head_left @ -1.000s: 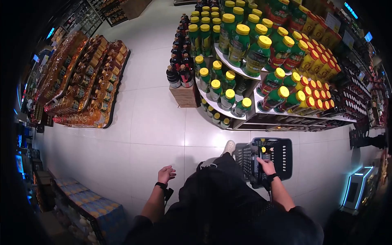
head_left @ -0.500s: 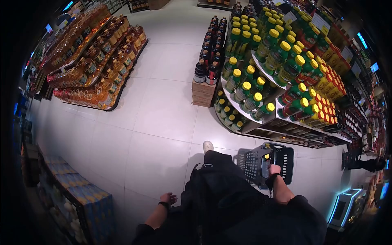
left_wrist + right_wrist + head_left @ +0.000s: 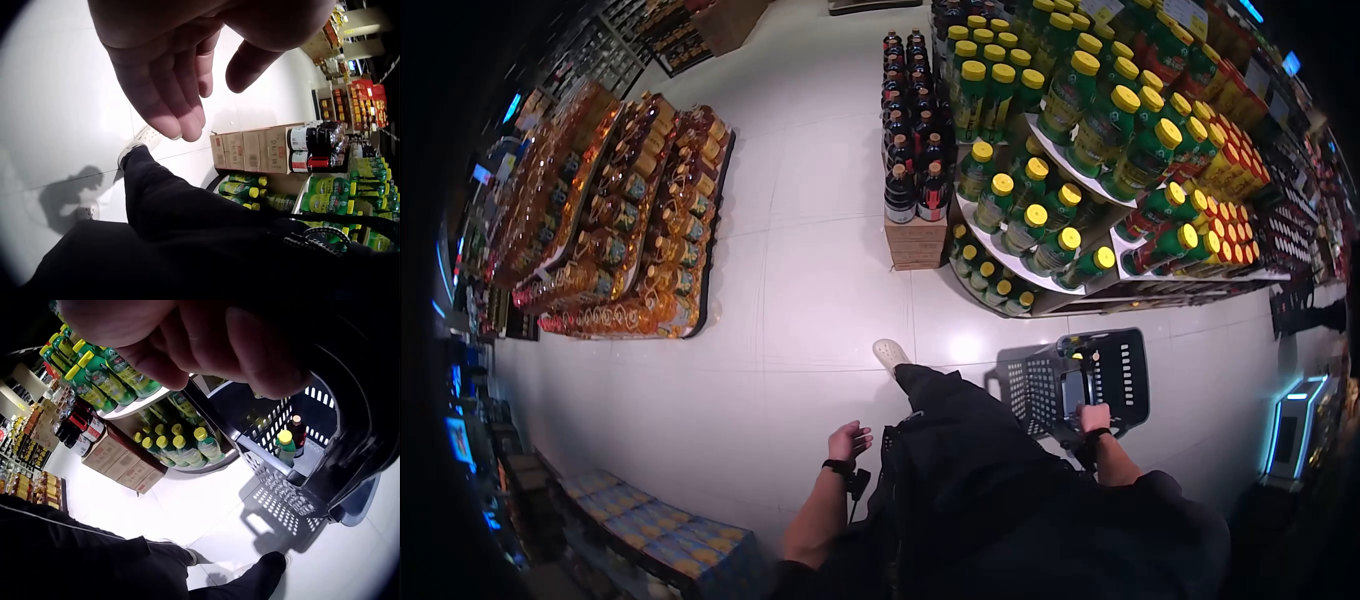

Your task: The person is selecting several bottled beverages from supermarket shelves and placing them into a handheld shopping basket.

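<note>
Supermarket aisle with a glossy white tiled floor (image 3: 800, 290), seen from above by a person in dark clothes. Nearest, the left grip (image 3: 848, 440), a bare hand with a dark wrist strap, hangs beside the person's hip. Its fingers (image 3: 169, 94) are loosely bent, apart from the thumb, and hold nothing. On the other side, the right grip (image 3: 1094, 416) is clamped around the handle (image 3: 1083, 385) of a dark plastic basket (image 3: 1030, 385). The basket stands on the floor just beside the person's right leg. Inside it are a yellow-capped green bottle (image 3: 284, 447) and, just beside that, a dark bottle (image 3: 299, 431). One pale shoe (image 3: 891, 352) is set forward on the tiles. Just beyond the basket, curved shelves (image 3: 1010, 262) carry rows of green shelf bottles (image 3: 1040, 220) with yellow caps. Left of them, dark-labelled bottles (image 3: 915, 150) stand on stacked cardboard boxes (image 3: 916, 243). Well apart, across the aisle toward the floor's left edge, a low display holds amber bottles (image 3: 620, 220). Blue packs (image 3: 660, 520) sit at the floor's near left corner.
</note>
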`<state>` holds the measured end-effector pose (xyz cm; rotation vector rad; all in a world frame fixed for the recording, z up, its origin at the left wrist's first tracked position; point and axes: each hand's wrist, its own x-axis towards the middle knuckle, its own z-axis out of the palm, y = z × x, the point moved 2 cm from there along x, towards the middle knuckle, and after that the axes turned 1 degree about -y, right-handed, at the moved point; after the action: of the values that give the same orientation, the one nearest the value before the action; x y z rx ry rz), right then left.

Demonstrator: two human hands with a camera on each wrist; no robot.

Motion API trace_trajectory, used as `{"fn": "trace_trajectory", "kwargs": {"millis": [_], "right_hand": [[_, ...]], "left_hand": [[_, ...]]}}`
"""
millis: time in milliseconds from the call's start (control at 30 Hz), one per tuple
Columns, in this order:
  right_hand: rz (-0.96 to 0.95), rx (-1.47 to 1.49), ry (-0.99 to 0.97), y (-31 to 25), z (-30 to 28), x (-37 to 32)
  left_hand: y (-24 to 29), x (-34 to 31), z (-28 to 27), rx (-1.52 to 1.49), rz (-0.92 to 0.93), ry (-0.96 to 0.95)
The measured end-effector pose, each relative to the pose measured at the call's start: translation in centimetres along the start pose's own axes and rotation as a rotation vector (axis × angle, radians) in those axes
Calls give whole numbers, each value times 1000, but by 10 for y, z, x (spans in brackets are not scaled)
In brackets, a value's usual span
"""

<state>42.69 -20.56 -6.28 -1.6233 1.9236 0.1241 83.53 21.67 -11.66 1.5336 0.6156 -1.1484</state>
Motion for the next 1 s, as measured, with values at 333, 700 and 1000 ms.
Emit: {"fn": "trace_trajectory", "kwargs": {"millis": [333, 700, 1000], "right_hand": [[218, 134, 20, -153, 49, -2], [322, 204, -46, -266, 138, -43], [358, 162, -40, -410, 190, -88]], "left_hand": [[271, 109, 26, 901, 269, -179], [451, 217, 71, 631, 119, -258], [564, 301, 6, 688, 42, -246]]}}
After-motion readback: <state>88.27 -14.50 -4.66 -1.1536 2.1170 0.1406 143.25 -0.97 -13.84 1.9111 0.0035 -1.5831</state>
